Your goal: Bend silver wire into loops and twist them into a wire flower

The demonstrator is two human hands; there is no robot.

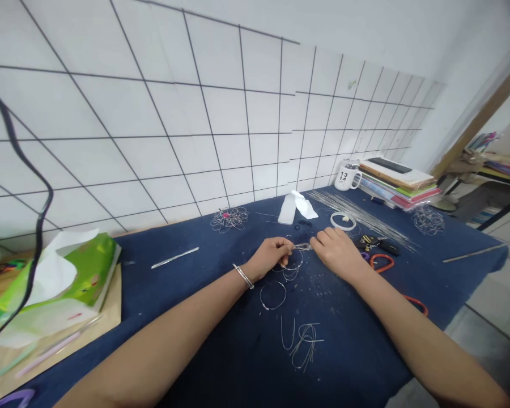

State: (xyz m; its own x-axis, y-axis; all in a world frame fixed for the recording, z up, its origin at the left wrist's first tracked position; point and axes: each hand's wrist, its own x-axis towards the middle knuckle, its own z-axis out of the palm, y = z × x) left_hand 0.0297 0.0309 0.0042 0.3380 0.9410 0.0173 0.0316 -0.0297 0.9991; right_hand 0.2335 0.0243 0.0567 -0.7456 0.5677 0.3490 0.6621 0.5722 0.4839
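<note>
My left hand point(271, 255), with a silver bangle on its wrist, is closed in a pinch on thin wire loops point(292, 266) lying on the dark blue cloth point(221, 317). My right hand point(336, 249) is closed on a small metal tool point(302, 246) whose tip meets the wire between both hands. A single wire ring point(273, 295) lies just in front of the left hand. Several bent wire pieces point(302, 341) lie nearer to me.
A wire ball with a pink centre point(228, 219), a white plastic bag point(296, 207), a bundle of straight wires point(357, 215), a tape roll point(342, 220), orange-handled scissors point(380, 262), a white mug point(347, 175), stacked books point(397, 181), another wire ball point(428, 220), a green tissue pack point(68, 272).
</note>
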